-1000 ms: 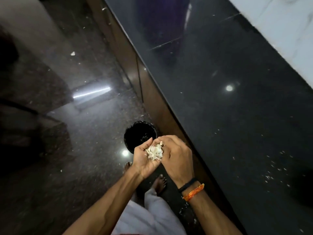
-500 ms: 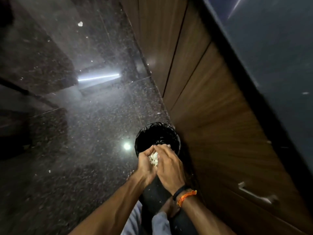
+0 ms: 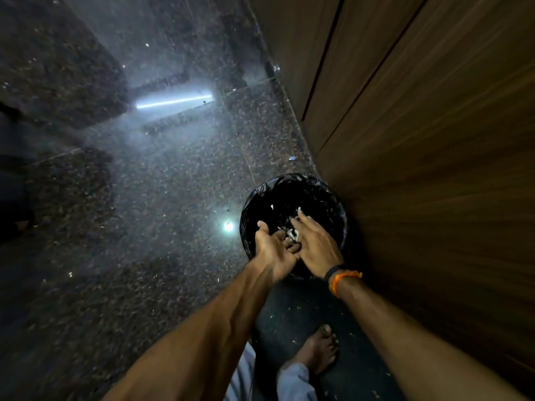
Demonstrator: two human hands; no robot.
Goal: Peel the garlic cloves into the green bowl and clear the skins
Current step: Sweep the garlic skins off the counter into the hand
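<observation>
Both of my hands reach over a round bin lined with a black bag (image 3: 252, 209) on the floor. My left hand (image 3: 270, 248) and my right hand (image 3: 317, 250) are side by side with fingers spread apart. White garlic skins (image 3: 292, 234) show between the two palms, and a few flakes lie or fall inside the bin. No green bowl or garlic cloves are in view.
Brown wooden cabinet doors (image 3: 419, 140) rise at the right, right beside the bin. Dark speckled stone floor (image 3: 144, 227) spreads to the left, with light glare on it. My bare foot (image 3: 315, 351) stands on a dark mat below the bin.
I have bent down from the countertop to the bin. My hands, cupped together around the skins before, have come apart over the bin and the skins are dropping in.
</observation>
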